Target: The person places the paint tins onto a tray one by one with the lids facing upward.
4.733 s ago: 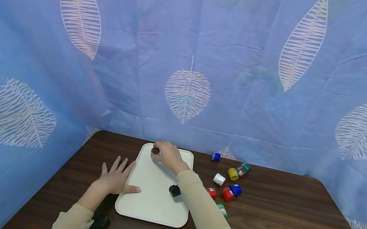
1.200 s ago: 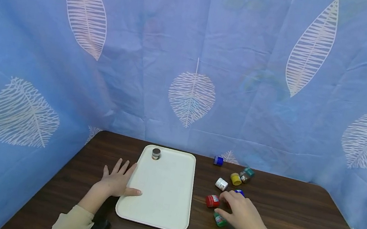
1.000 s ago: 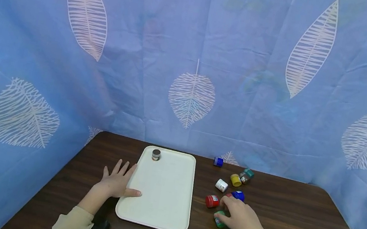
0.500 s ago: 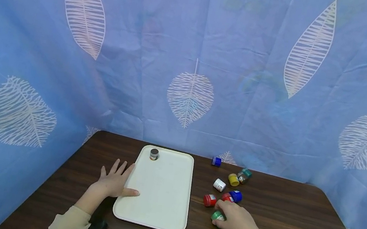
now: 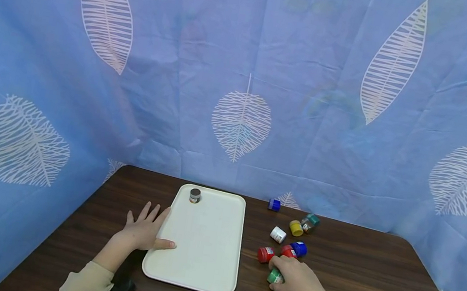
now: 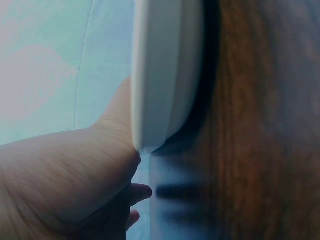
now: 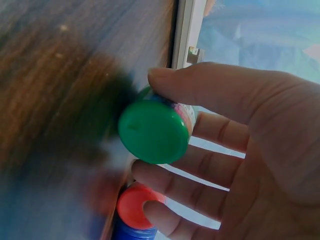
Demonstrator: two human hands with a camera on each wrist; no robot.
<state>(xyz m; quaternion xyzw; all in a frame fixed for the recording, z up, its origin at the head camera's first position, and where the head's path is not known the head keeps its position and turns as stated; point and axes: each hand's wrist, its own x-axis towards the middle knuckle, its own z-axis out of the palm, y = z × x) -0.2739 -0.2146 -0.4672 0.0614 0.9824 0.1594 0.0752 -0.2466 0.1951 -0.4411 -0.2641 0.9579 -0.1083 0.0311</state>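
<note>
Right now the right hand [image 5: 300,287] has its fingers [image 7: 200,87] and thumb curled round a green-capped paint pot [image 5: 275,275], pinching it by its sides at the near edge of the loose cluster of pots, just right of the cream tray [image 5: 199,256]. In the right wrist view the green cap [image 7: 152,131] faces the camera with the fingers wrapped behind it and a red cap [image 7: 132,205] just beside; whether the pot has left the wood cannot be told. By my judgement this is the pick-up step: 1 dark-capped pot [image 5: 195,195] stands upright at the tray's far left corner, and the green one looks to be taken up next. The move ahead calls for lifting it without knocking the red-capped pot [image 5: 264,254] and the blue-capped pot [image 5: 299,249] close by, then carrying it leftward over the tray's rim.

The left hand [image 5: 141,232] lies flat with fingers spread and straight on the surface, its thumb resting on the tray's near left rim [image 6: 165,75], gripping nothing.

Farther back on the dark wood-grain surface [image 5: 376,282] lie a white pot [image 5: 278,234], a yellow-capped pot [image 5: 295,227], a teal-capped pot [image 5: 310,222] and a small blue pot [image 5: 274,204] near the back edge. Blue cloth printed with pale leaf shapes [image 5: 241,121] hangs round the surface on 3 sides, closing off the room behind it.
</note>
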